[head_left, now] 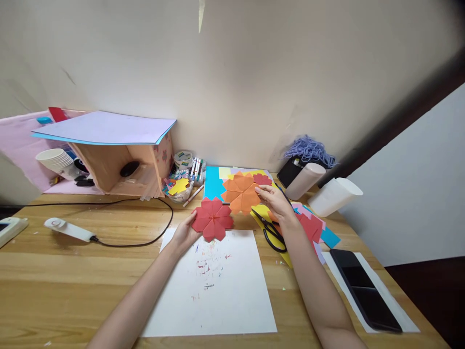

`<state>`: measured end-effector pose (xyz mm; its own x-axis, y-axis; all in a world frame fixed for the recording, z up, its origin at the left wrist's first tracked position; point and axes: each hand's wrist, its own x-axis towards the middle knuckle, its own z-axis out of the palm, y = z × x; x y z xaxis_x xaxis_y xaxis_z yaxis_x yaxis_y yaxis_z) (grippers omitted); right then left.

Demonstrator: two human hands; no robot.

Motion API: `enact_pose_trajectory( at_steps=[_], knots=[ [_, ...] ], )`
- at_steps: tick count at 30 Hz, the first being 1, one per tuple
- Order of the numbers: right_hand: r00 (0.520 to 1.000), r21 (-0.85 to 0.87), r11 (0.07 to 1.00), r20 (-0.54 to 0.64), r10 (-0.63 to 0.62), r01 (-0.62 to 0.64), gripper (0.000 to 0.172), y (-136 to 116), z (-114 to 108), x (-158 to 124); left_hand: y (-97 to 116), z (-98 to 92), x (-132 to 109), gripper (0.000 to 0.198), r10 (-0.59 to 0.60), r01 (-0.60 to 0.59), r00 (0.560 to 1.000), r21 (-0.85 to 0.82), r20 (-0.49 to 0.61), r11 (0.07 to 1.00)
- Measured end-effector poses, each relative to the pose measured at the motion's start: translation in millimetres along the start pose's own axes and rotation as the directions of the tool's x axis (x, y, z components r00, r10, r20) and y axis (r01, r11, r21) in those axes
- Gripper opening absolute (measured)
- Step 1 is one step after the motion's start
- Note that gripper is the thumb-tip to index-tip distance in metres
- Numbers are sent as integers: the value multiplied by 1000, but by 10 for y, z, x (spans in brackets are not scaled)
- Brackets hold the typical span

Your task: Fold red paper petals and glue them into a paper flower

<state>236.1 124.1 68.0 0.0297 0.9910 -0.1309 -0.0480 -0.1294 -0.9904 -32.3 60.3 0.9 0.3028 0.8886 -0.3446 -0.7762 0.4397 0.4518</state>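
My left hand (187, 232) grips a red paper flower (213, 219) by its left edge, with the petals facing me. An orange paper flower (240, 193), a little farther back, is pinched at its right side by my right hand (275, 201). The two flowers are held side by side and nearly meet. Below the red flower lies a white sheet (210, 291) with coloured marks on it. Black-handled scissors (272, 232) rest on yellow paper beside my right forearm. A smaller red paper flower (262, 180) lies behind my right hand on stacked coloured paper.
At the left stands an open box (119, 165) with lilac paper (109, 127) on top. A black cable (145, 242) crosses the table. Coloured scraps (312, 228), a phone (365, 291), white rolls (336, 196) and blue yarn (308, 150) are at the right.
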Motion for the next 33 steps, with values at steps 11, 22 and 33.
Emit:
enact_pose_trajectory(
  at_steps=[11,22,33],
  knots=[
    [929,-133,989,354,110,-66,29,266,498,-210,-21,-38,6,36,-2,3,998,-12,56,1000],
    [961,-205,974,236,141,-93,31,402,600,-195,-40,-24,17,39,11,-10,996,-7,87,1000],
    [978,-293,956,197,62,-1,31,493,596,-157,-36,-57,34,46,-8,13,989,-33,147,999]
  ],
)
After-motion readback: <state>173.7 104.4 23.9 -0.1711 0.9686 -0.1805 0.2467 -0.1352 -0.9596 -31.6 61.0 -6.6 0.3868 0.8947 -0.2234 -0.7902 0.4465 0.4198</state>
